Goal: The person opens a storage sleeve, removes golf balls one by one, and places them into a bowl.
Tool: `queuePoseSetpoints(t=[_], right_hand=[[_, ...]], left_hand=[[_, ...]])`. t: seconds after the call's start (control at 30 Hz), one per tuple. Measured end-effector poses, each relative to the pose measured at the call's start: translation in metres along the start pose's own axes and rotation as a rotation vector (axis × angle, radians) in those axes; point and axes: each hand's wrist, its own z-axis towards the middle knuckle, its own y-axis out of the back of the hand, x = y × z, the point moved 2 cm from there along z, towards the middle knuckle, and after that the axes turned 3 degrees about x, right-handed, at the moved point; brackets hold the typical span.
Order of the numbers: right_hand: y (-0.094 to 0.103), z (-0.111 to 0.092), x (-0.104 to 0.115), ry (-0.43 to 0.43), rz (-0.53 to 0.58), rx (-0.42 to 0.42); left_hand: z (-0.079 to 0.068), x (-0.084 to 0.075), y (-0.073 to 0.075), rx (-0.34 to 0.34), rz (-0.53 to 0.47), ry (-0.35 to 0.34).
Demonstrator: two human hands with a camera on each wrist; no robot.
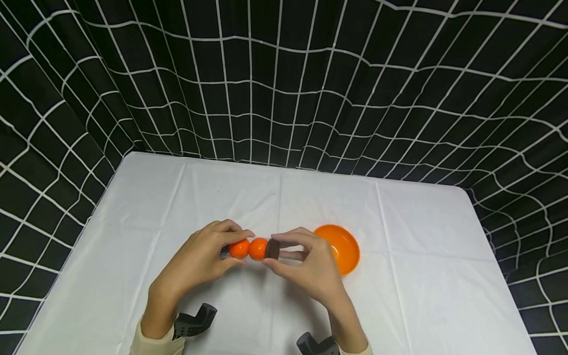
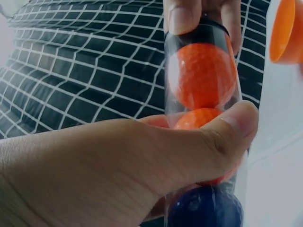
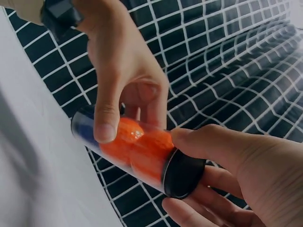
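Observation:
A clear tube (image 2: 167, 94) holds two orange dimpled golf balls (image 2: 201, 73) and a dark blue ball (image 2: 206, 210). My left hand (image 1: 195, 256) grips the tube around its middle, thumb on one side and fingers on the other. At the tube's right end is a black cap (image 3: 184, 175), which my right hand (image 1: 312, 264) pinches between thumb and fingers. The cap sits on the tube's end in both wrist views. In the head view the tube lies roughly sideways above the table, and the left hand hides the blue ball.
An orange bowl (image 1: 348, 249) stands on the white-covered table (image 1: 421, 256), just beyond my right hand and partly hidden by it. Black curtains with a white grid (image 1: 266, 74) surround the table at the back and sides.

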Motion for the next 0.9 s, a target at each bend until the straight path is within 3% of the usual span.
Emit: queuePoseSetpoints(t=[0.1,0.23,0.53,0.9], right_hand=[[-0.001,-0.001,-0.001,-0.035,-0.035,-0.041],[0.004,-0.002,-0.002,-0.061,-0.038,-0.034],[0.011,-0.001,-0.006,0.01,0.082,0.048],[0.003,0.008,-0.026,-0.062,-0.059,-0.015]], left_hand=[[-0.002,-0.001,-0.001,-0.006,0.042,0.017],[-0.003,-0.004,-0.001,-0.014,0.067,0.01],[-0.001,-0.001,0.001,-0.039,0.018,0.026],[-0.002,0.007,0.005,-0.081,-0.047,0.054]])
